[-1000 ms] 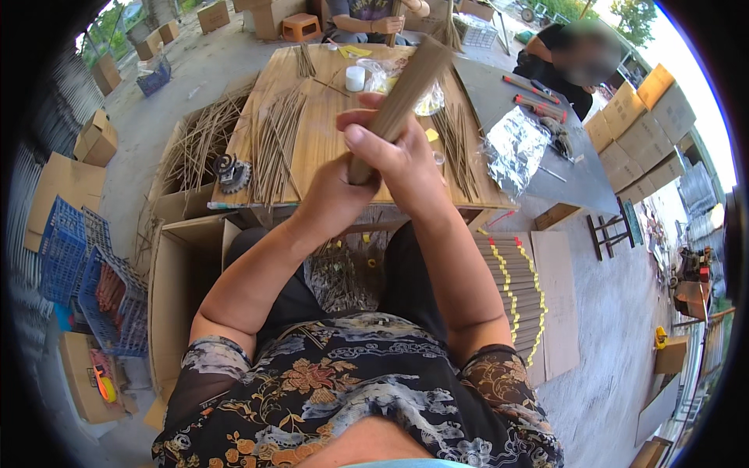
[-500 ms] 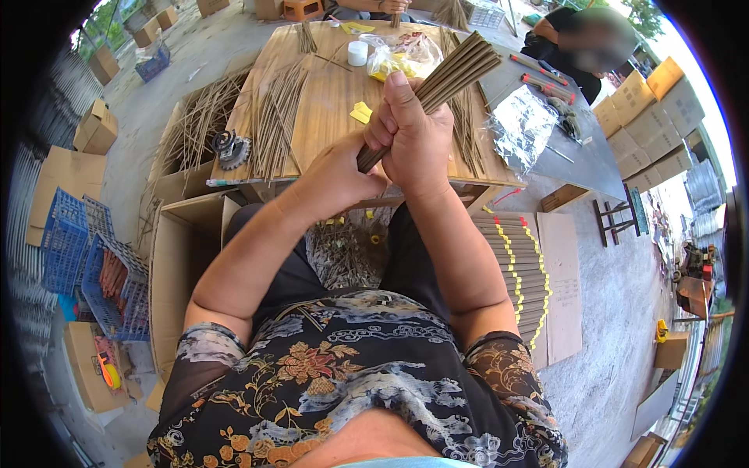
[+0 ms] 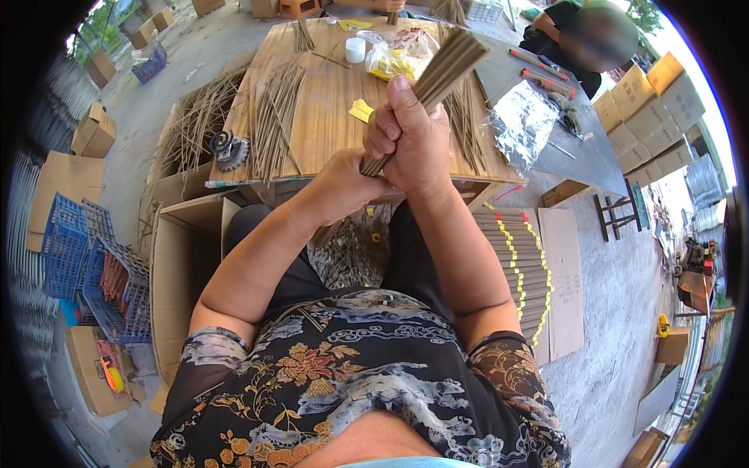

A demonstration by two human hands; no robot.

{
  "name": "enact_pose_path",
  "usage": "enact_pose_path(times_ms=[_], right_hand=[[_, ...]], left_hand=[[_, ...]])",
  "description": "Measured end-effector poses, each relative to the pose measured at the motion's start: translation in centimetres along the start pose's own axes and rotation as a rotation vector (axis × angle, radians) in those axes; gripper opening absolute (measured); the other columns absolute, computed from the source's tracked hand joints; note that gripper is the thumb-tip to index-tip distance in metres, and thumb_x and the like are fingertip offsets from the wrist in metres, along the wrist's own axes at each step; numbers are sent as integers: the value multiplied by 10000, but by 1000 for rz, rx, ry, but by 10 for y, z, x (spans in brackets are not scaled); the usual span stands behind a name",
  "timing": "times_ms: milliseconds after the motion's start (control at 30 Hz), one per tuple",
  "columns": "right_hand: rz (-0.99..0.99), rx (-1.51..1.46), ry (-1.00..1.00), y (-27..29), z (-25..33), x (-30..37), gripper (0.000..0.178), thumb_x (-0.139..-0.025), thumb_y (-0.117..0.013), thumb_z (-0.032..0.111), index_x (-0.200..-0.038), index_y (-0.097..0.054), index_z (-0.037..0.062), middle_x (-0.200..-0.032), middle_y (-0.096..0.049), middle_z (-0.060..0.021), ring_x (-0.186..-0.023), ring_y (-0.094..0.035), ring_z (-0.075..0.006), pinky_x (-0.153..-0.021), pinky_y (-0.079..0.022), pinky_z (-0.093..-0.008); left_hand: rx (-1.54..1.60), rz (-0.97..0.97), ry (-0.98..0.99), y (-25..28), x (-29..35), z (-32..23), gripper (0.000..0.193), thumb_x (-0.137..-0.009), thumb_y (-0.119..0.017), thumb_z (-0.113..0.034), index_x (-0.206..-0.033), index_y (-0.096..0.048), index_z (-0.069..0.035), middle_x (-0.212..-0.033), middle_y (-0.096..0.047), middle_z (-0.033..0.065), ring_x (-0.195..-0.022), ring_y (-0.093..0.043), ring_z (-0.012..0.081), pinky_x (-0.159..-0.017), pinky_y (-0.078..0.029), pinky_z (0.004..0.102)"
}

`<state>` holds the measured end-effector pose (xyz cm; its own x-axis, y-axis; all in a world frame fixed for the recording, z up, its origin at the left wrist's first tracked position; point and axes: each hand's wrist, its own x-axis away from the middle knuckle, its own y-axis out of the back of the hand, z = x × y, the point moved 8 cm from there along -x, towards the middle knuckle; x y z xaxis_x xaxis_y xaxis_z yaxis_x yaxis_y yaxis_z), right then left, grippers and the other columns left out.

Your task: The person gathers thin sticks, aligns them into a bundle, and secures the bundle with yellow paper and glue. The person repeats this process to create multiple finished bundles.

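Observation:
A tight bundle of thin brown incense sticks (image 3: 454, 66) slants up and away over the table's near edge. My right hand (image 3: 412, 136) is wrapped round it, thumb pointing up along the sticks. Just below, my left hand (image 3: 343, 187) closes on the lower part of the same bundle, its fingers mostly hidden behind the wrist and palm. Beyond my hands, yellow paper strips (image 3: 360, 111) lie on the wooden table (image 3: 328, 101). Loose sticks (image 3: 275, 117) are spread to their left, and more sticks (image 3: 466, 132) lie to the right.
A white jar (image 3: 355, 51) and a plastic bag (image 3: 398, 56) stand farther back. A toothed metal device (image 3: 228, 150) sits at the table's left corner. Yellow-banded bundles (image 3: 511, 265) lie on cardboard at right. An open carton (image 3: 183, 273) is at my left. Another person (image 3: 563, 47) sits at far right.
The bundle's upper end has shifted slightly left and down, and its sticks look more even. My left hand has turned a little, and a brown end shows below it.

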<state>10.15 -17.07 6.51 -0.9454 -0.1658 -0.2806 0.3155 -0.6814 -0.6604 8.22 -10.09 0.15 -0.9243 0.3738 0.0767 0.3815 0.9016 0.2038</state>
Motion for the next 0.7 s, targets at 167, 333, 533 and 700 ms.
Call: enact_pose_path(times_ms=[167, 333, 533, 700], right_hand=[[-190, 154, 203, 7, 6, 2, 313, -864, -541, 235, -635, -365, 113, -475, -326, 16, -371, -320, -89, -348, -282, -232], [-100, 61, 39, 3, 2, 3, 325, -862, -541, 223, -618, -364, 103, -460, -308, 21, -355, -305, -85, -340, -270, -231], [-169, 168, 131, 9, -2, -3, 205, -873, -537, 199, -751, -422, 80, -480, -345, 12, -363, -331, -76, -331, -280, -227], [-179, 176, 237, 8, 3, -7, 241, -869, -548, 231, -739, -428, 68, -485, -371, 12, -372, -349, -70, -343, -300, -219]], left_hand=[[-219, -398, -333, 16, -7, -4, 173, -683, -635, -108, -780, -569, 19, -629, -576, 133, -595, -571, 174, -577, -443, 306], [-97, -30, -252, 1, -5, -2, 152, -700, -651, -106, -793, -594, -1, -677, -605, 62, -647, -563, 112, -605, -455, 285], [28, 83, 33, 5, -17, 15, 137, -714, -653, -113, -799, -595, -22, -735, -617, 29, -691, -578, 110, -614, -452, 274], [-294, -336, -302, 18, -9, -20, 228, -666, -669, -103, -853, -566, -23, -755, -613, 117, -728, -606, 239, -615, -458, 306]])
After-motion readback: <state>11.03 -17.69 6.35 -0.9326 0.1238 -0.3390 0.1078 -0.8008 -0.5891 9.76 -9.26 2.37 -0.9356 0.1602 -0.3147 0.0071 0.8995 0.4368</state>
